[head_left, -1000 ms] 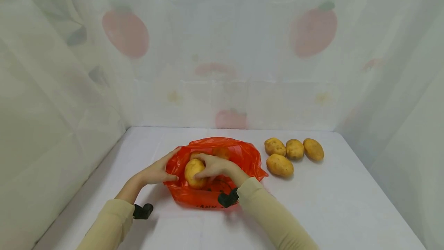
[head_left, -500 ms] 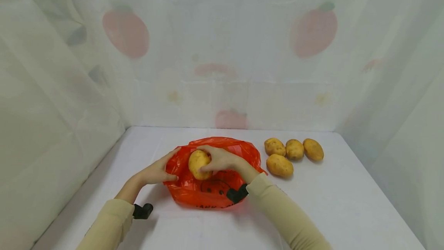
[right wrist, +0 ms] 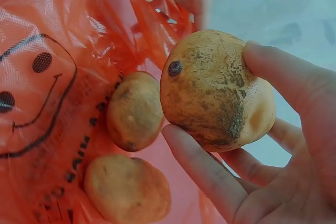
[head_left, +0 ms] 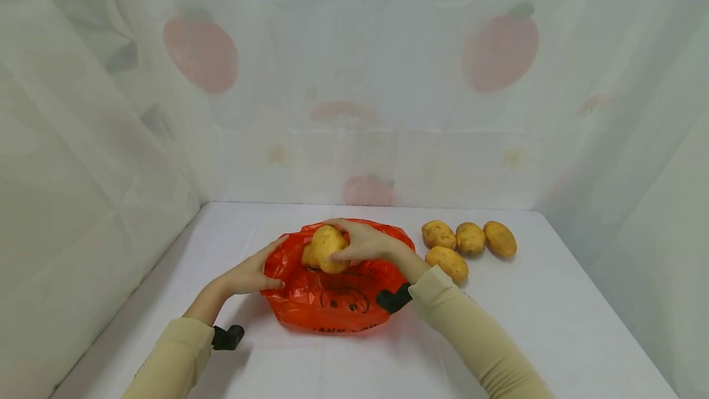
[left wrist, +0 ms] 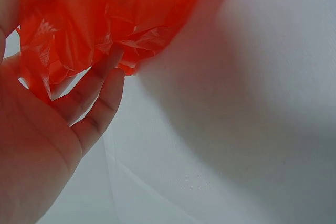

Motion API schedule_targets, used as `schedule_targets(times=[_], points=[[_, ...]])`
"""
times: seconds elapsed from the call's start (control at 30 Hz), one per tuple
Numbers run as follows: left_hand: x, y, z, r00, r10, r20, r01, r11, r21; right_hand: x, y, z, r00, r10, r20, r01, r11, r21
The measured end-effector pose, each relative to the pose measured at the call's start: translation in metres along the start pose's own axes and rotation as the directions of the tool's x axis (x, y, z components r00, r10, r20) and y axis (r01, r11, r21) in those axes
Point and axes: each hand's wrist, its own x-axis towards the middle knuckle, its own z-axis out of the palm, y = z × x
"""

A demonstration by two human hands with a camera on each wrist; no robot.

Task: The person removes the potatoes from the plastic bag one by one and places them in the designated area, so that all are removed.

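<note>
My right hand point(head_left: 354, 245) grips a yellow potato point(head_left: 328, 248) point(right wrist: 216, 90) just above the mouth of an orange plastic bag point(head_left: 338, 294) with a smiley face print. Two more potatoes point(right wrist: 135, 110) point(right wrist: 127, 188) lie inside the bag, seen in the right wrist view. My left hand point(head_left: 252, 274) pinches the bag's left rim point(left wrist: 79, 61), holding it apart; its fingers point(left wrist: 97, 103) curl on the orange plastic.
Several loose potatoes point(head_left: 469, 239) lie on the white table point(head_left: 554, 325) to the right of the bag. White cloth walls with faded fruit prints close in the back and both sides. A black wrist mount point(head_left: 228, 337) sits on each forearm.
My right hand has lifted the potato up and toward the back of the bag, from low inside it to above its rim. The left hand and the bag's rim stayed put.
</note>
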Motion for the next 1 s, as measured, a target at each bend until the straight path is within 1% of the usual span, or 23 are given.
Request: schedule_targets(times=[0.03, 0.1, 0.27, 0.37, 0.43, 0.57, 0.67, 0.87, 1.0], points=[[0.000, 0.001, 0.000, 1.000, 0.001, -0.001, -0.001, 1.000, 0.002, -0.001, 0.000, -0.002, 1.000, 0.001, 0.002, -0.001, 1.000, 0.006], [0.000, 0.002, 0.000, 1.000, 0.003, -0.003, -0.003, 1.000, 0.009, -0.003, -0.001, -0.007, 1.000, -0.008, -0.008, 0.008, 1.000, -0.020], [-0.001, 0.005, -0.002, 1.000, 0.026, -0.003, -0.026, 0.999, 0.024, -0.009, -0.005, -0.022, 0.998, -0.043, -0.055, 0.034, 0.988, -0.151], [0.000, 0.005, -0.003, 0.999, 0.047, 0.000, -0.047, 0.999, 0.028, -0.013, -0.006, -0.030, 0.997, -0.044, -0.067, 0.031, 0.982, -0.188], [0.000, 0.005, -0.002, 0.999, 0.049, 0.000, -0.049, 0.998, 0.027, -0.017, -0.005, -0.036, 0.996, -0.046, -0.080, 0.029, 0.978, -0.205], [0.001, 0.005, -0.002, 0.999, 0.044, 0.003, -0.044, 0.999, 0.025, -0.024, -0.003, -0.046, 0.990, -0.080, -0.116, 0.052, 0.973, -0.226], [0.001, 0.006, -0.002, 0.999, 0.034, 0.004, -0.034, 0.999, 0.016, -0.029, -0.002, -0.051, 0.986, -0.107, -0.131, 0.078, 0.975, -0.210], [0.001, 0.007, 0.000, 1.000, 0.024, 0.006, -0.024, 1.000, 0.002, -0.043, 0.001, -0.056, 0.973, -0.136, -0.185, 0.098, 0.975, -0.201], [0.001, 0.007, 0.000, 1.000, 0.020, 0.005, -0.020, 1.000, 0.003, -0.057, 0.003, -0.060, 0.964, -0.149, -0.222, 0.107, 0.976, -0.189]])
